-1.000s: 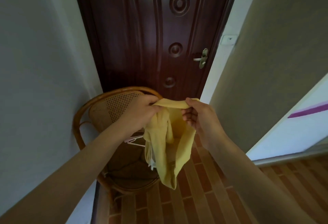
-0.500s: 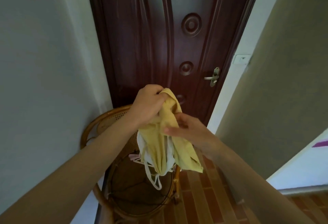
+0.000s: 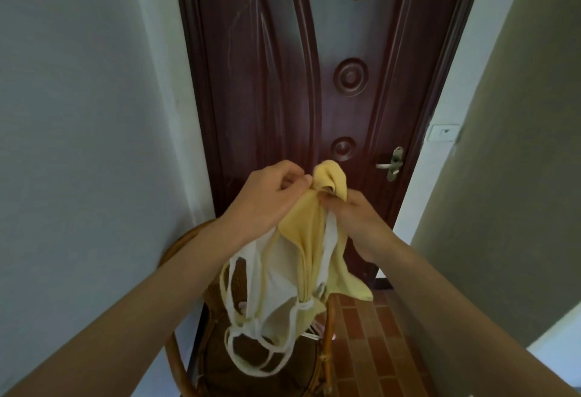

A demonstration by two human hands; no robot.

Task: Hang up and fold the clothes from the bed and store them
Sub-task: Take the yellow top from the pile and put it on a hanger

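Both hands pinched shut on the yellow top: left hand, right hand, held in the air above the chair. Straps dangle tangled. Advice: shake out, find the shoulders first, keep straps off the chair.

— What do you have underneath you?

— You stand over a floor of reddish-brown brick-pattern tiles.

— And what rests on it?

— You see a round-backed brown rattan chair with a woven seat, set against the grey wall, just before the dark carved wooden door.
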